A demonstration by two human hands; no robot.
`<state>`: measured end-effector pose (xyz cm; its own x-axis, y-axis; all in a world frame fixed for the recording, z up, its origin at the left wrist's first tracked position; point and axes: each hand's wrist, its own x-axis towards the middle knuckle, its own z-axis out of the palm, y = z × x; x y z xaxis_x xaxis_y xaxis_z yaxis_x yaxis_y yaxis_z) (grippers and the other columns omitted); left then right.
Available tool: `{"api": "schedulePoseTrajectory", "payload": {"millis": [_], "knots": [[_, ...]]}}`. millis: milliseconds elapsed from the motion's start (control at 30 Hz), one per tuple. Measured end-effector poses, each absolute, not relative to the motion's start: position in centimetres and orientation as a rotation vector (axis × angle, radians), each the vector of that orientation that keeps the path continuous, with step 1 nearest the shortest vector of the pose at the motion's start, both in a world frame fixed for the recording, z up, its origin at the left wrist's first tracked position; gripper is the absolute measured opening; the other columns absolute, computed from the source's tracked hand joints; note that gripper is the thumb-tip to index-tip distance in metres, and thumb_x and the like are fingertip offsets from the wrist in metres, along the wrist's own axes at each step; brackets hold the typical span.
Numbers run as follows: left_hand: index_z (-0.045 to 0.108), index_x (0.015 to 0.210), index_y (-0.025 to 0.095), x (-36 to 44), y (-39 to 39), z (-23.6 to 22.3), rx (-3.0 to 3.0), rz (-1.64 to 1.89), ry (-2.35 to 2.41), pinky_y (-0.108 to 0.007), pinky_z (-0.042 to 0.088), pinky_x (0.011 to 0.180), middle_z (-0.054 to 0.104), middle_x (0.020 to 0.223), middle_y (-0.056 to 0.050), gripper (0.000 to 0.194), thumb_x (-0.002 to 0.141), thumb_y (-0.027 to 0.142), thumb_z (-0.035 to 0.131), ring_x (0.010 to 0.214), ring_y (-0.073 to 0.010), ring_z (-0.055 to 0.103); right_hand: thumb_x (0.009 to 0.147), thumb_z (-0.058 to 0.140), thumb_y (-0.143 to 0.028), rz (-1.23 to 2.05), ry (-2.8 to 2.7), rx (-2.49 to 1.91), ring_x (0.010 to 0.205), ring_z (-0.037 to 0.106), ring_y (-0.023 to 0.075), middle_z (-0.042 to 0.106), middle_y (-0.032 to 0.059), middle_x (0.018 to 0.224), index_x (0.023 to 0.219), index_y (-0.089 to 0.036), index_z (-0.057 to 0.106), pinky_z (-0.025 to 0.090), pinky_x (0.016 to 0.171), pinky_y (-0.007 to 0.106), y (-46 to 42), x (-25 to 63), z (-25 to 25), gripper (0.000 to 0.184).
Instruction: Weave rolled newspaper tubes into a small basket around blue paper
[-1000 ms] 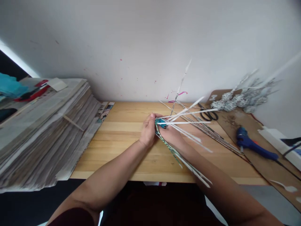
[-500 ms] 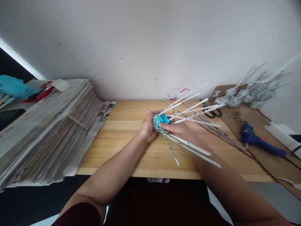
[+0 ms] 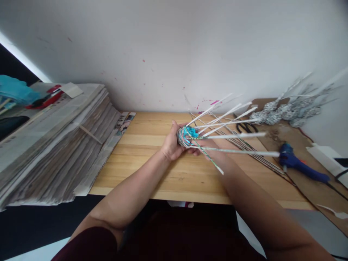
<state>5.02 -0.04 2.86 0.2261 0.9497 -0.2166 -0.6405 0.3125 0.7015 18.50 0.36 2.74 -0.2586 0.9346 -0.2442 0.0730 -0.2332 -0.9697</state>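
A small woven paper basket [image 3: 183,140] lies on its side over the table, with crumpled blue material [image 3: 191,131] in its mouth. Several white rolled-paper spokes [image 3: 225,120] fan out from it to the right. A green-and-white striped paper strand [image 3: 210,158] hangs from its weave toward the lower right. My left hand [image 3: 172,144] is wrapped round the basket's closed end, thumb pointing up. My right hand [image 3: 204,148] is at the open side, fingers curled beneath the rim against the basket; spokes and strand partly cover it.
Stacked newspapers [image 3: 89,119] rise at left, topped by a red-handled tool [image 3: 51,99]. Behind my right arm lie loose paper rods [image 3: 252,154] and black scissors [image 3: 246,127]. A blue glue gun [image 3: 301,165] rests on cardboard [image 3: 274,145] at right, near foil-like wrapped bundles [image 3: 282,110].
The basket has turned in my hands, and its lower spokes have swung upward. The striped strand's end has moved right and up. My right thumb has left the blue material.
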Motion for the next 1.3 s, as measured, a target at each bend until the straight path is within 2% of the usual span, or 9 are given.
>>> {"api": "schedulePoseTrajectory", "payload": {"millis": [233, 433, 667, 800, 933, 1033, 1133, 1200, 1300], "knots": [[0.062, 0.097, 0.018, 5.3, -0.1, 3.0, 0.551, 1.183, 0.711, -0.027, 0.052, 0.049, 0.072, 0.079, -0.008, 0.057, 0.092, 0.073, 0.047, 0.062, -0.0185, 0.067, 0.075, 0.077, -0.053, 1.94, -1.222, -1.092, 0.075, 0.076, 0.0216, 0.079, 0.007, 0.085, 0.102, -0.023, 0.073, 0.047, 0.047, 0.02, 0.3, 20.0, 4.2, 0.041], [0.058, 0.1, 0.02, 6.2, -0.6, 1.9, 0.742, 1.267, 0.753, -0.022, 0.036, 0.035, 0.064, 0.07, -0.001, 0.043, 0.087, 0.06, 0.067, 0.043, -0.0134, 0.055, 0.076, 0.075, -0.065, 1.807, -1.251, -1.184, 0.056, 0.068, 0.0155, 0.074, 0.0025, 0.071, 0.089, -0.023, 0.07, 0.042, 0.038, 0.018, 0.1, 18.6, 3.5, 0.044], [0.06, 0.098, 0.019, 5.5, 0.0, 2.2, 0.598, 1.216, 0.747, -0.025, 0.045, 0.04, 0.064, 0.066, -0.001, 0.032, 0.096, 0.05, 0.052, 0.043, -0.0144, 0.056, 0.08, 0.072, -0.066, 1.684, -1.186, -1.347, 0.045, 0.059, 0.0107, 0.069, 0.0015, 0.062, 0.082, -0.021, 0.064, 0.04, 0.036, 0.017, 0.5, 17.4, 2.6, 0.046], [0.066, 0.1, 0.013, 4.2, 0.7, 3.3, 0.37, 1.191, 0.692, -0.034, 0.061, 0.064, 0.075, 0.086, -0.012, 0.05, 0.103, 0.054, 0.037, 0.072, -0.0217, 0.073, 0.083, 0.065, -0.071, 1.837, -1.156, -1.136, 0.057, 0.068, 0.0136, 0.074, 0.0027, 0.078, 0.098, -0.022, 0.064, 0.049, 0.044, 0.019, 0.5, 19.1, 3.5, 0.051], [0.07, 0.101, 0.011, 3.4, 1.2, 3.2, 0.311, 1.22, 0.691, -0.038, 0.061, 0.075, 0.076, 0.094, -0.017, 0.067, 0.103, 0.06, 0.025, 0.085, -0.025, 0.074, 0.078, 0.078, -0.056, 1.636, -1.303, -1.104, 0.072, 0.071, 0.0159, 0.076, 0.0035, 0.1, 0.121, -0.027, 0.059, 0.05, 0.049, 0.021, 0.2, 19.7, 3.6, 0.055], [0.071, 0.099, 0.01, 3.5, 1.3, 2.7, 0.36, 1.245, 0.689, -0.043, 0.061, 0.082, 0.076, 0.092, -0.017, 0.07, 0.101, 0.065, 0.027, 0.089, -0.0279, 0.074, 0.071, 0.085, -0.044, 1.45, -1.423, -1.039, 0.093, 0.073, 0.0204, 0.075, 0.0055, 0.115, 0.124, -0.026, 0.057, 0.057, 0.066, 0.027, 0.0, 18.7, 2.8, 0.063], [0.072, 0.098, 0.009, 3.8, 1.0, 2.5, 0.446, 1.211, 0.64, -0.046, 0.059, 0.089, 0.076, 0.096, -0.019, 0.069, 0.099, 0.067, 0.034, 0.094, -0.0301, 0.074, 0.07, 0.085, -0.044, 1.379, -1.412, -0.92, 0.101, 0.072, 0.0209, 0.075, 0.0053, 0.114, 0.112, -0.025, 0.058, 0.058, 0.088, 0.035, 0.0, 17.7, 2.0, 0.054], [0.072, 0.097, 0.01, 4.1, 0.9, 2.4, 0.465, 1.199, 0.623, -0.044, 0.059, 0.091, 0.076, 0.097, -0.018, 0.066, 0.099, 0.066, 0.036, 0.094, -0.029, 0.074, 0.071, 0.084, -0.045, 1.341, -1.407, -0.951, 0.096, 0.072, 0.0199, 0.076, 0.0039, 0.108, 0.107, -0.025, 0.058, 0.058, 0.084, 0.034, 0.0, 17.5, 1.8, 0.049], [0.071, 0.094, 0.012, 4.4, 0.9, 2.4, 0.459, 1.188, 0.614, -0.042, 0.059, 0.087, 0.076, 0.096, -0.016, 0.068, 0.101, 0.064, 0.029, 0.091, -0.0273, 0.073, 0.071, 0.083, -0.049, 1.342, -1.399, -1.107, 0.082, 0.069, 0.0188, 0.074, 0.0023, 0.099, 0.109, -0.026, 0.06, 0.053, 0.058, 0.027, 0.1, 17.9, 1.9, 0.049]]}}
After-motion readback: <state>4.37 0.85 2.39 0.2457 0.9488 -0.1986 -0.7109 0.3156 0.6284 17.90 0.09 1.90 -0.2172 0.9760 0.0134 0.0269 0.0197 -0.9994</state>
